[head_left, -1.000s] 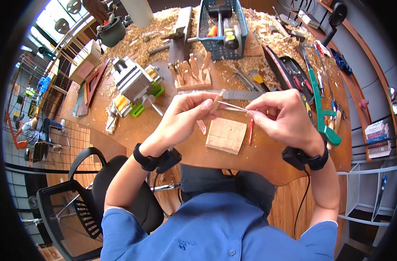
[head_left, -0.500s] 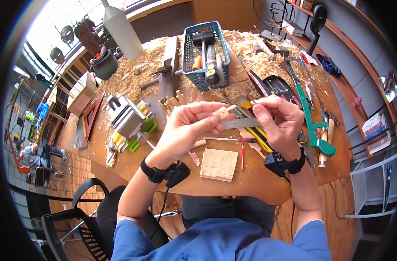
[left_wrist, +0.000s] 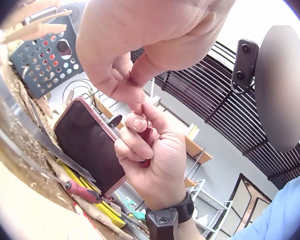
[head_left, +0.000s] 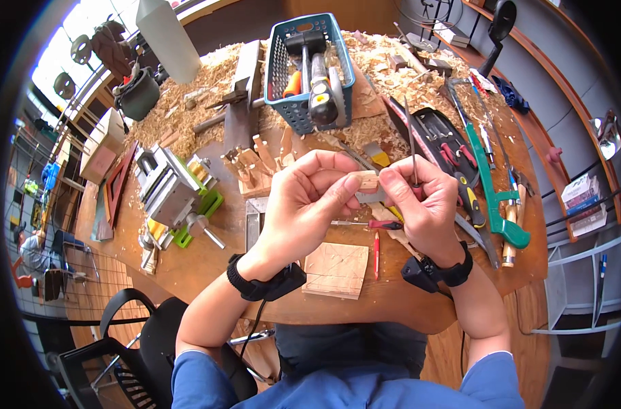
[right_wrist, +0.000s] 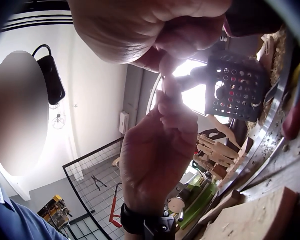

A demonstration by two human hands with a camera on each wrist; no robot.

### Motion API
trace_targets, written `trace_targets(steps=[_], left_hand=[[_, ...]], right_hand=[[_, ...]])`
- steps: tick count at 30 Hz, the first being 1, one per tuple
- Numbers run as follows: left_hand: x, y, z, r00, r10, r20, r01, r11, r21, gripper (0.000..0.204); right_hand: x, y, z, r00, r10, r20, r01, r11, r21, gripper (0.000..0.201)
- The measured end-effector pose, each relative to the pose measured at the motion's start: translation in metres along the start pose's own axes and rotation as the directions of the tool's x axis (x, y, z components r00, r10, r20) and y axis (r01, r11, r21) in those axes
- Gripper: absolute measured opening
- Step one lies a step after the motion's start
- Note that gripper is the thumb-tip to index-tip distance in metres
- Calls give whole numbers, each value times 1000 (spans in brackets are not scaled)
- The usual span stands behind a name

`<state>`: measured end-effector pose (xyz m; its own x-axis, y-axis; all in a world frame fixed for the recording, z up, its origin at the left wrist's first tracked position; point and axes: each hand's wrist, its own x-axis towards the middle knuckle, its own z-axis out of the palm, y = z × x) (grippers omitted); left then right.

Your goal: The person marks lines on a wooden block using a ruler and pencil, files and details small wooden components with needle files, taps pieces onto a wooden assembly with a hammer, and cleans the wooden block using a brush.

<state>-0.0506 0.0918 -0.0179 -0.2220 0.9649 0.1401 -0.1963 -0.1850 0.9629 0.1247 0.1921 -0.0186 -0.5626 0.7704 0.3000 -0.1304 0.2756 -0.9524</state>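
Observation:
Between the thumb and fingers of my left hand [head_left: 314, 204] is a small pale wooden piece [head_left: 369, 180]. My right hand [head_left: 423, 211] is drawn up beside it, thumb tip right at the piece's end. That hand also holds a thin metal tool [head_left: 410, 133] with its shaft pointing up; a red handle [left_wrist: 148, 146] shows inside the curled fingers in the left wrist view. Under the hands lies a flat square wood block [head_left: 335, 269] with lines drawn on it, a red pencil [head_left: 376, 255] next to it. Another red-handled tool [head_left: 385, 224] lies behind the pencil.
A green-framed saw [head_left: 491, 184] and an open tool case [head_left: 443, 143] lie on the right. To the left stand a bench vise [head_left: 171, 187] and a rack of wooden pieces [head_left: 252, 178]. Behind are a blue basket [head_left: 283, 109] of tools and heaped wood shavings [head_left: 215, 68].
First the tool's tip was near the wooden piece; then the hands parted, the piece's thin peg showing. Now they are together again, right fingertips at the piece, tool shaft upright. The view has shifted.

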Motion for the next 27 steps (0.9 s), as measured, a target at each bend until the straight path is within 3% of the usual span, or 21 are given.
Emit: trace_targets(steps=[3, 6, 12, 27], left_hand=[[0, -6, 4, 989, 72, -133, -75, 997, -17, 20], [1, -6, 7, 973, 55, -226, -56, 998, -1, 19], [1, -11, 8, 957, 165, -238, -164, 986, 25, 19], [1, -9, 9, 952, 198, -236, -185, 980, 75, 18]], right_hand=[[-4, -1, 5, 999, 37, 2, -37, 999, 35, 13], [-9, 4, 7, 998, -62, 1, 62, 998, -24, 11], [-11, 7, 9, 1000, 8, 13, -9, 995, 97, 10], [-13, 8, 9, 1000, 14, 14, -15, 996, 90, 11]])
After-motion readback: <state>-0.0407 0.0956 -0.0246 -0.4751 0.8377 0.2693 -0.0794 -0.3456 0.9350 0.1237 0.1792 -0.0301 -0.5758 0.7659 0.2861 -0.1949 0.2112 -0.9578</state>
